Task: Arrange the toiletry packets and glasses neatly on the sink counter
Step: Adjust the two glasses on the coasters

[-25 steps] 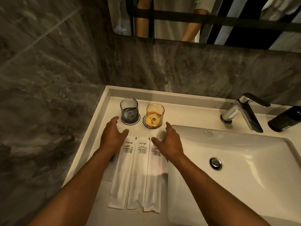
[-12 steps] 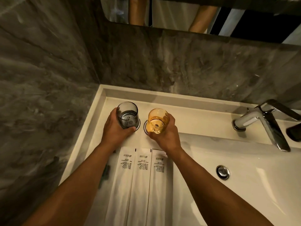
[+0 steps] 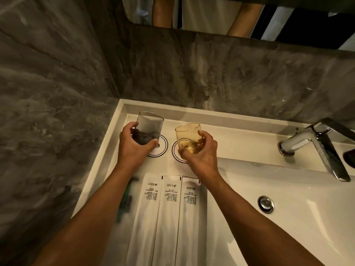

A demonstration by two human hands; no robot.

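My left hand [image 3: 134, 146] grips a grey glass [image 3: 149, 125] by its base, lifted and tilted over a round white coaster [image 3: 160, 148]. My right hand [image 3: 201, 154] holds an amber glass [image 3: 188, 135] the same way above a second coaster [image 3: 177, 152]. Three long white toiletry packets [image 3: 167, 217] lie side by side on the white sink counter [image 3: 240, 139], just in front of the coasters and between my forearms.
A chrome faucet [image 3: 315, 146] stands at the right, with a dark bottle [image 3: 349, 156] at the frame edge. The basin with its drain [image 3: 266, 204] lies to the right of the packets. A green object [image 3: 125, 200] shows under my left forearm. Marble walls close the left and back.
Both hands went from flat on the packets to the glasses, closed on them and lifted them off their coasters. The view has moved closer to the counter.
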